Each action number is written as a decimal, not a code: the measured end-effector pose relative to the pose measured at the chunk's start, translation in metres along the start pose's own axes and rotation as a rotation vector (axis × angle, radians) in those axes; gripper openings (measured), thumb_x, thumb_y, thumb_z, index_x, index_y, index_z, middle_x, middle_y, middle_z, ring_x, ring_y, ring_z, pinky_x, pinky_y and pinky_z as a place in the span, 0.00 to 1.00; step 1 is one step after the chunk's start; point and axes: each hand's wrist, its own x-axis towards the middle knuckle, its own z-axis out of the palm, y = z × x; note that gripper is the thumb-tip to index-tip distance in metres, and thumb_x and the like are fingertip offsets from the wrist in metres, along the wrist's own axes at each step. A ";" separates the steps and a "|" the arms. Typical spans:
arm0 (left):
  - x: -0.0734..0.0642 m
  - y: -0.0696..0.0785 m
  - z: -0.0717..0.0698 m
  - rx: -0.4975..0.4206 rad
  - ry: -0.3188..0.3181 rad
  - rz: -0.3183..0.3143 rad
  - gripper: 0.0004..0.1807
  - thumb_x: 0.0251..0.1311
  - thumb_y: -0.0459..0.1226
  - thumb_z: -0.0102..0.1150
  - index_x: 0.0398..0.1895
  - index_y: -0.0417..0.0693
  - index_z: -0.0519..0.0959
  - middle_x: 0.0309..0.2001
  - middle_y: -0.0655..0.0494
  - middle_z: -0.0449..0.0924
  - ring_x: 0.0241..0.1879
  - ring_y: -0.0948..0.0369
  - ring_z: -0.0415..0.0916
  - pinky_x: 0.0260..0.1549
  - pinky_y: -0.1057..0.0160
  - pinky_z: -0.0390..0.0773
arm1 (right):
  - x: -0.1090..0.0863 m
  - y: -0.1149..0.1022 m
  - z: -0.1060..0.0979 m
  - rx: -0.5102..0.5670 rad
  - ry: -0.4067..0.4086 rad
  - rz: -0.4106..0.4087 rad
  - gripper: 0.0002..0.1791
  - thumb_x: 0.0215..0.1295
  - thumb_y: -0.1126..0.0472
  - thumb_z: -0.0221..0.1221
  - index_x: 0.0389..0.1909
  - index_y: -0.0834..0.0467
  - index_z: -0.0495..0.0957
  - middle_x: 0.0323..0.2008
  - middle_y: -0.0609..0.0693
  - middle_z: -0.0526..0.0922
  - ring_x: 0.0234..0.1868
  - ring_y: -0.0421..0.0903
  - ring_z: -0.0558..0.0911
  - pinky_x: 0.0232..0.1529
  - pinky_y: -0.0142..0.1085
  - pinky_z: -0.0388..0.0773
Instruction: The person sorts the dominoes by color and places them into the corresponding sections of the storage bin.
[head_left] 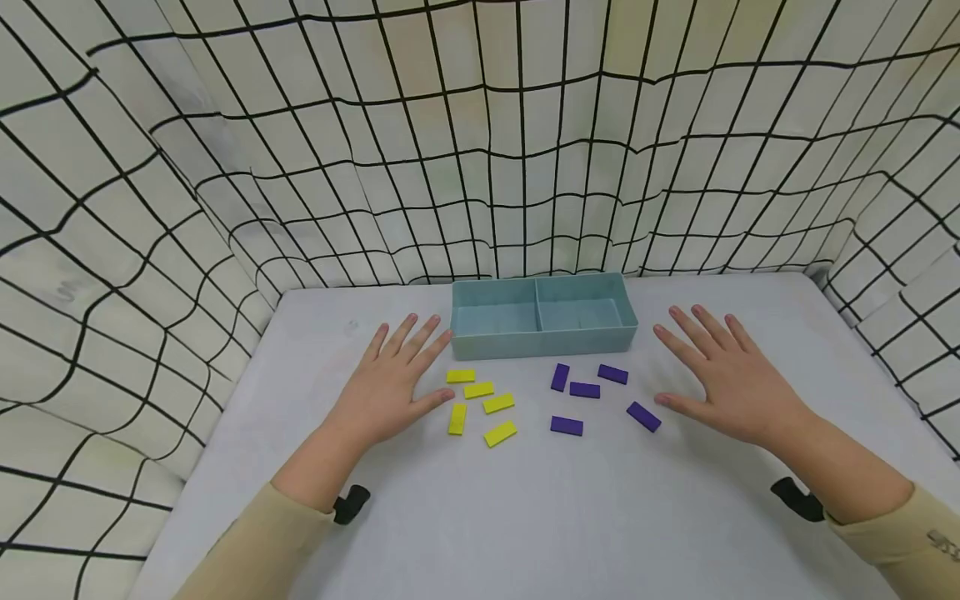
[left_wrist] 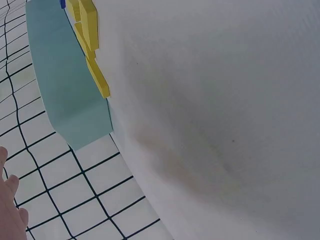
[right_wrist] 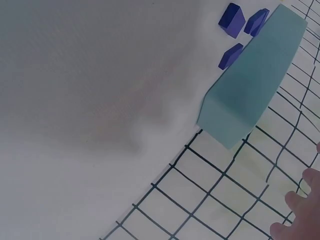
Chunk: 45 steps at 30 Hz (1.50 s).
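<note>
**Fingers (head_left: 431, 352) spread wide, holding nothing**

My left hand (head_left: 393, 387) reaches out beside the yellow blocks (head_left: 457, 418); my right hand (head_left: 738, 392) is beside the purple blocks (head_left: 566, 426). Both show their backs, thumbs pointing in. The blocks lie on the white table (head_left: 480, 517), in front of the blue box (head_left: 543, 343). My palms are hidden. The wrist views cut off most of each hand and hide the box's inside.

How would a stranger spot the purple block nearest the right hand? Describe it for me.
Find the pale blue two-compartment tray at the far side of the white table. Five purple blocks lie scattered in front of its right half. The wanted block lies aslant just left of the right hand, farther right than any other block.
</note>
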 end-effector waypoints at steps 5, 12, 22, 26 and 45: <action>0.002 0.001 0.001 -0.021 0.011 -0.022 0.45 0.66 0.68 0.39 0.81 0.64 0.42 0.80 0.60 0.32 0.78 0.52 0.32 0.72 0.47 0.33 | -0.001 0.000 -0.001 0.018 -0.017 0.000 0.53 0.61 0.26 0.53 0.80 0.46 0.46 0.79 0.53 0.43 0.79 0.55 0.37 0.72 0.49 0.23; 0.006 0.000 0.001 -0.049 0.008 -0.040 0.45 0.67 0.65 0.43 0.81 0.63 0.42 0.80 0.58 0.35 0.78 0.51 0.37 0.72 0.45 0.38 | 0.000 -0.002 -0.003 0.045 -0.035 -0.004 0.51 0.60 0.28 0.57 0.79 0.45 0.50 0.78 0.55 0.48 0.77 0.60 0.48 0.73 0.53 0.30; 0.011 -0.005 0.003 -0.104 0.018 -0.081 0.44 0.69 0.63 0.45 0.81 0.61 0.43 0.79 0.55 0.43 0.74 0.46 0.49 0.69 0.43 0.51 | -0.001 -0.003 0.001 0.113 -0.076 0.017 0.48 0.61 0.31 0.58 0.77 0.47 0.56 0.76 0.55 0.55 0.74 0.61 0.55 0.70 0.59 0.49; 0.014 -0.007 0.004 -0.117 0.009 -0.094 0.44 0.69 0.62 0.46 0.81 0.62 0.43 0.79 0.54 0.45 0.74 0.46 0.49 0.69 0.43 0.52 | -0.002 -0.004 0.004 0.128 -0.089 0.018 0.47 0.62 0.31 0.59 0.77 0.47 0.56 0.75 0.56 0.57 0.73 0.62 0.58 0.68 0.60 0.53; 0.043 -0.022 0.007 -0.291 -0.121 -0.220 0.42 0.70 0.62 0.45 0.81 0.62 0.44 0.76 0.48 0.56 0.74 0.46 0.52 0.68 0.41 0.54 | 0.002 -0.012 0.018 0.235 -0.220 0.043 0.40 0.64 0.33 0.58 0.73 0.47 0.65 0.71 0.58 0.66 0.70 0.63 0.64 0.62 0.65 0.61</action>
